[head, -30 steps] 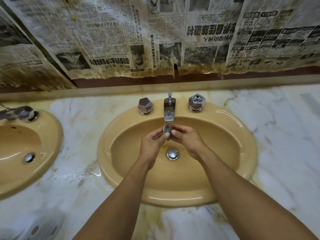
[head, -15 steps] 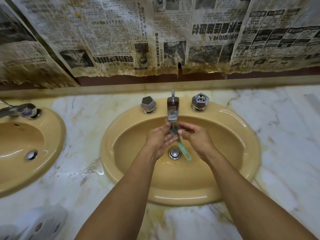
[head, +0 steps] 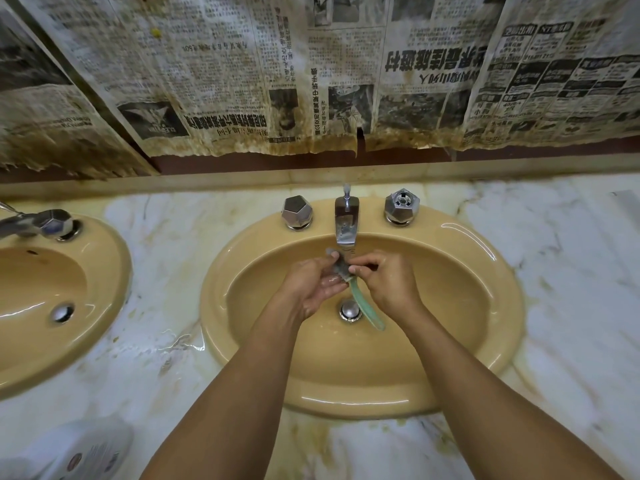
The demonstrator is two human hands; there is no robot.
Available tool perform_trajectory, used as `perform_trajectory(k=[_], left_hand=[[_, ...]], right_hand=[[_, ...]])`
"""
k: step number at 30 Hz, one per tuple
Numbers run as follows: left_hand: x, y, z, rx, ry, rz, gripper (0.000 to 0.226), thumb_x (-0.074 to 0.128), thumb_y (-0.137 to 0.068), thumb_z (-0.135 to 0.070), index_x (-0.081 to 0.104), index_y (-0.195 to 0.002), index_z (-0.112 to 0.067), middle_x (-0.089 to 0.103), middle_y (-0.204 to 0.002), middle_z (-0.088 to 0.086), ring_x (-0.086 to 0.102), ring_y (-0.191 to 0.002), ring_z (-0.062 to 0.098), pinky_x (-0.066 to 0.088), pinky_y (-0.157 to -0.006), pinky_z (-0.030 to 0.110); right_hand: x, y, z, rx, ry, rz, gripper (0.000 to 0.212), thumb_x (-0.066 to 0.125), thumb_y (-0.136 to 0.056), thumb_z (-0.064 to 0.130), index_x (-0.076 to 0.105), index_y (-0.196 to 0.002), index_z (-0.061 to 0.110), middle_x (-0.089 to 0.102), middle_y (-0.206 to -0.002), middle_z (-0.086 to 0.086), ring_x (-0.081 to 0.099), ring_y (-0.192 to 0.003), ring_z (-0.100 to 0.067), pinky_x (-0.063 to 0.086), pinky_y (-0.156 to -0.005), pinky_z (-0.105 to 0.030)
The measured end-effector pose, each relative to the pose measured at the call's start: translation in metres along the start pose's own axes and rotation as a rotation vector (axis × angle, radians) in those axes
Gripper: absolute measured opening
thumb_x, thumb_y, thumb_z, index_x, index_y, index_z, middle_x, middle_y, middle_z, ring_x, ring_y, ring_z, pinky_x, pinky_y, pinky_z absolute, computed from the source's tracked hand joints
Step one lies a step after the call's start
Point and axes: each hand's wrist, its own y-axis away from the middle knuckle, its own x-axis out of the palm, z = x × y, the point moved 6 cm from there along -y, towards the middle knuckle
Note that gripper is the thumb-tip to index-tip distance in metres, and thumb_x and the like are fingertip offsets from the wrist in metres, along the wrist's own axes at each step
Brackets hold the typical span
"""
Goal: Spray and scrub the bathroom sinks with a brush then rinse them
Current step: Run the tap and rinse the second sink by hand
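Two hands had hold of the brush (head: 360, 301). The left hand (head: 313, 289) lay palm up, its fingers curled round the grey head. The right hand (head: 389, 284) pinched that same head from the other side, between thumb and bent fingers. The green handle hung down and to the right, passing just beside the drain (head: 350, 310). The brush head sat right under the spout (head: 345, 225), over the bowl of the tan sink (head: 346, 400). From where I stood I could not tell whether water was running.

A faceted chrome knob (head: 296, 213) stood to the left of the spout and another (head: 401, 206) to the right, both on the back rim. The sink was set in a stained marble worktop (head: 571, 306) with a wet patch along its left edge. A second sink (head: 107, 271) of the same colour lay well to the left. A blurred white object (head: 72, 452) rested on the near corner. Yellowed newspaper (head: 242, 81) covered the wall above.
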Motion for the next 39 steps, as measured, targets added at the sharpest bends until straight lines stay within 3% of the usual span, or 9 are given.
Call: perform_trajectory(k=[2, 4, 8, 13, 16, 20, 28, 34, 39], left_hand=[[0.004, 0.002, 0.000, 0.006, 0.076, -0.010, 0.027, 0.063, -0.100, -0.007, 0.065, -0.123, 0.008, 0.075, -0.106, 0.022, 0.076, -0.090, 0.030, 0.064, -0.070, 0.039], [0.008, 0.002, 0.002, 0.013, 0.090, 0.011, 0.027, 0.060, -0.101, -0.005, 0.064, -0.125, 0.010, 0.073, -0.112, 0.025, 0.075, -0.097, 0.033, 0.065, -0.074, 0.039], [0.014, 0.001, -0.001, 0.067, 0.087, 0.086, 0.029, 0.058, -0.100, 0.003, 0.061, -0.128, 0.011, 0.070, -0.121, 0.026, 0.071, -0.107, 0.038, 0.064, -0.080, 0.039], [0.013, -0.001, -0.007, 0.107, 0.035, 0.085, 0.028, 0.064, -0.095, 0.004, 0.066, -0.123, 0.008, 0.073, -0.116, 0.025, 0.073, -0.098, 0.036, 0.064, -0.083, 0.044], [0.010, 0.002, -0.011, 0.143, 0.010, 0.098, 0.029, 0.067, -0.094, 0.001, 0.068, -0.122, 0.005, 0.074, -0.116, 0.023, 0.073, -0.105, 0.035, 0.062, -0.091, 0.044], [0.004, 0.005, -0.018, 0.192, -0.069, 0.132, 0.034, 0.069, -0.092, 0.003, 0.068, -0.126, 0.003, 0.074, -0.119, 0.021, 0.073, -0.108, 0.032, 0.059, -0.098, 0.043], [-0.009, 0.008, -0.024, 0.235, -0.077, 0.063, 0.023, 0.069, -0.097, -0.011, 0.072, -0.115, 0.002, 0.077, -0.106, 0.016, 0.074, -0.093, 0.023, 0.062, -0.085, 0.035], [0.000, 0.009, -0.022, 0.233, -0.129, 0.087, 0.026, 0.068, -0.095, 0.001, 0.068, -0.120, 0.002, 0.077, -0.105, 0.011, 0.074, -0.091, 0.019, 0.061, -0.085, 0.031], [0.001, 0.012, -0.021, 0.225, -0.164, 0.107, 0.027, 0.063, -0.096, 0.006, 0.070, -0.119, -0.005, 0.078, -0.105, 0.008, 0.074, -0.094, 0.019, 0.061, -0.084, 0.030]], right_hand=[[-0.004, 0.002, 0.003, -0.052, 0.046, -0.045, 0.017, 0.078, -0.085, 0.003, 0.082, -0.096, 0.016, 0.070, -0.085, 0.016, 0.065, -0.081, 0.005, 0.045, -0.077, -0.009], [-0.007, 0.003, 0.009, -0.119, 0.087, -0.037, 0.020, 0.079, -0.085, 0.005, 0.082, -0.100, 0.017, 0.068, -0.089, 0.018, 0.065, -0.085, 0.004, 0.042, -0.079, -0.004], [-0.002, 0.001, 0.010, -0.201, 0.167, 0.114, 0.039, 0.081, -0.082, 0.009, 0.077, -0.118, 0.024, 0.072, -0.116, 0.011, 0.065, -0.102, -0.002, 0.042, -0.091, -0.006], [-0.006, 0.011, 0.004, -0.274, 0.221, -0.064, 0.029, 0.077, -0.082, -0.003, 0.080, -0.108, 0.009, 0.075, -0.103, -0.005, 0.070, -0.091, -0.017, 0.043, -0.085, -0.005], [-0.008, 0.012, -0.001, -0.251, 0.167, -0.127, 0.023, 0.079, -0.080, -0.004, 0.082, -0.099, 0.009, 0.076, -0.095, -0.003, 0.072, -0.084, -0.017, 0.053, -0.083, -0.020], [-0.009, 0.007, -0.003, -0.182, 0.059, -0.152, 0.020, 0.081, -0.080, -0.001, 0.082, -0.097, 0.009, 0.075, -0.097, -0.001, 0.070, -0.083, -0.012, 0.052, -0.081, -0.015], [0.006, 0.008, -0.011, -0.025, -0.013, -0.009, 0.033, 0.081, -0.082, 0.004, 0.079, -0.112, 0.019, 0.074, -0.102, 0.011, 0.069, -0.084, 0.004, 0.049, -0.082, -0.007], [0.001, 0.012, -0.012, -0.002, -0.061, -0.125, 0.029, 0.081, -0.082, 0.002, 0.080, -0.105, 0.019, 0.075, -0.097, 0.010, 0.072, -0.085, -0.005, 0.056, -0.087, -0.022], [0.000, 0.015, -0.007, -0.016, -0.076, -0.102, 0.043, 0.080, -0.082, -0.001, 0.076, -0.119, 0.021, 0.073, -0.099, 0.012, 0.072, -0.088, -0.008, 0.054, -0.085, -0.019]])
